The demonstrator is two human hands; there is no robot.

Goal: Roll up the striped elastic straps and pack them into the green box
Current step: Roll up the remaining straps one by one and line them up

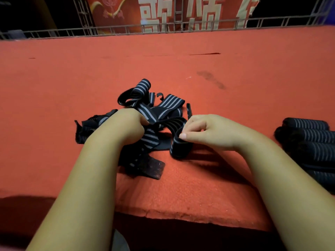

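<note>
Together, the left hand (pixel 126 123) grips the striped strap (pixel 150 137) while the right hand (pixel 208 132) pinches its rolled end (pixel 180 147).

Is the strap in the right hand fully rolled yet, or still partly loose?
Partly rolled: the right hand pinches a small roll, while its striped tail runs loose to the left hand, which grips it.

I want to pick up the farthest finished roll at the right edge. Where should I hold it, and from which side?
Probably round its middle, from above and the far side. The farthest roll lies on its side, and the next roll lies against its near side, so the top and far side are free. Gripping across the windings should keep it closed.
</note>
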